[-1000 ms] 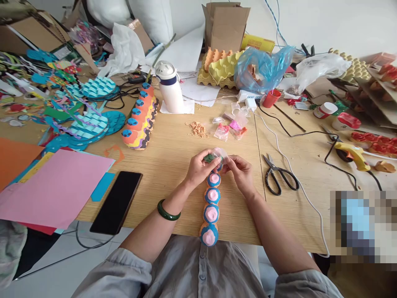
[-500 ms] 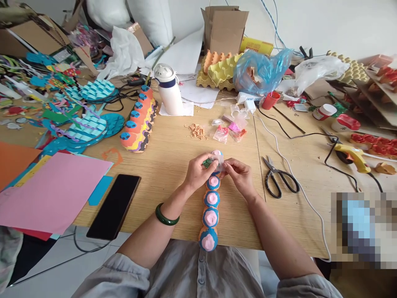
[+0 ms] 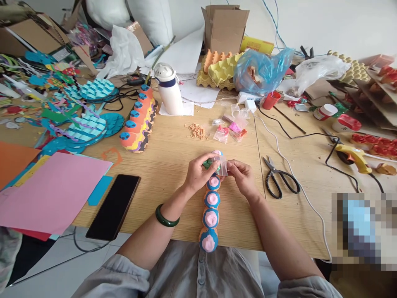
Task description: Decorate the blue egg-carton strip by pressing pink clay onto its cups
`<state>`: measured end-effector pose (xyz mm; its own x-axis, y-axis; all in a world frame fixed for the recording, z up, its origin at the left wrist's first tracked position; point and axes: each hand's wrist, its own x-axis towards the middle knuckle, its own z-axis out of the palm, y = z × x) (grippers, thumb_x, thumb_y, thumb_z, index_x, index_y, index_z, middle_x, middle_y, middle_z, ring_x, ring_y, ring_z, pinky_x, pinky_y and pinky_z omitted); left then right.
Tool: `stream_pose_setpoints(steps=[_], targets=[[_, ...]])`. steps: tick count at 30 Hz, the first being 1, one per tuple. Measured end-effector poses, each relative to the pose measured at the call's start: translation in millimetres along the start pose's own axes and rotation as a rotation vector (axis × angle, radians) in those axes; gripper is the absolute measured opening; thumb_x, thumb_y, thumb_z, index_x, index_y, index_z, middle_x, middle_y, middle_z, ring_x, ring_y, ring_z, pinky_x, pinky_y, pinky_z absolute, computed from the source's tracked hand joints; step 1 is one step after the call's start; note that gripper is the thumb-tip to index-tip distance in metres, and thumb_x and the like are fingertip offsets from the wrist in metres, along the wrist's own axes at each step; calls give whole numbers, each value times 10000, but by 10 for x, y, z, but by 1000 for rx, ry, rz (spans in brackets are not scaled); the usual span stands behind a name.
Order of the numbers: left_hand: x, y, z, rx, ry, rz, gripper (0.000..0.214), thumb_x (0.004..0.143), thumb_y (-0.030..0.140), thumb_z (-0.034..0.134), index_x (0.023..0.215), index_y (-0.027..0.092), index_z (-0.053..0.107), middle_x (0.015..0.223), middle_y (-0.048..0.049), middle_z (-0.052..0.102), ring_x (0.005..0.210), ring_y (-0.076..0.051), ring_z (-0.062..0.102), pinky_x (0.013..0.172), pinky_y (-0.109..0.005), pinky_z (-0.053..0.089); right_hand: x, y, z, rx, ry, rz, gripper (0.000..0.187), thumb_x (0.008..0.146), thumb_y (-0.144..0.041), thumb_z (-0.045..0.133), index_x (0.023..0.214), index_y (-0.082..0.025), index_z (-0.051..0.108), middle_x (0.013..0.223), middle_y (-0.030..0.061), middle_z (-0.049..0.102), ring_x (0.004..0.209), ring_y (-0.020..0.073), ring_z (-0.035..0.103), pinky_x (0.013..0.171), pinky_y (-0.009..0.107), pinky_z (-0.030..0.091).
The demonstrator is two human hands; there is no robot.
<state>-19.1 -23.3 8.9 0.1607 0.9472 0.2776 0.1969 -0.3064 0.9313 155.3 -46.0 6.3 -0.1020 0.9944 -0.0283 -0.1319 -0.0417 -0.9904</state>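
Between my two hands is a small clear plastic bag (image 3: 223,166) with something green in it. My left hand (image 3: 200,170) pinches the bag's left part, where the green content shows. The fingertips of my right hand (image 3: 240,174) are closed on the bag's right edge. Below the hands, a row of painted egg-carton cups (image 3: 212,199) lies on the table, pointing away from me. Each visible cup is orange and blue with a pink blob on top. My hands and the bag hide part of the row's far end.
Black-handled scissors (image 3: 281,178) lie to the right, near a white cable. A phone (image 3: 114,206) and pink paper (image 3: 56,190) are at left. Beyond my hands are orange shavings (image 3: 197,131), small bags of coloured clay (image 3: 221,133), a white bottle (image 3: 169,89) and a painted carton strip (image 3: 141,120).
The clear bag is spread out more between my hands, and more of it shows. My right hand has shifted slightly to the right with its edge.
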Motion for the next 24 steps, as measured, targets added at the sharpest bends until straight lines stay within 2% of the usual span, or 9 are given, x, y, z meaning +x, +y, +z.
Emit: stream_pose_setpoints(steps=[8, 16, 24], targets=[[-4, -33, -4, -15, 9, -45, 208, 889, 369, 672, 989, 199, 739, 1014, -50, 795, 930, -189, 743, 776, -273, 590, 10, 25, 23, 64, 7, 21, 366, 778, -558, 815, 782, -198, 750, 642, -7, 719, 553, 136, 662, 611, 287, 579], [5, -39, -3, 5, 11, -26, 188, 898, 346, 671, 982, 193, 743, 1019, -54, 801, 942, -187, 741, 834, -282, 582, 21, 7, 23, 64, 6, 22, 351, 748, -532, 849, 768, -196, 751, 637, -1, 728, 543, 138, 671, 589, 283, 584], [14, -29, -16, 43, 18, -7, 160, 896, 302, 659, 974, 195, 749, 1032, -57, 801, 979, -194, 741, 887, -291, 566, 42, 14, 11, 123, -66, 123, 363, 698, -498, 892, 834, -193, 751, 683, -3, 738, 573, 131, 674, 594, 283, 609]])
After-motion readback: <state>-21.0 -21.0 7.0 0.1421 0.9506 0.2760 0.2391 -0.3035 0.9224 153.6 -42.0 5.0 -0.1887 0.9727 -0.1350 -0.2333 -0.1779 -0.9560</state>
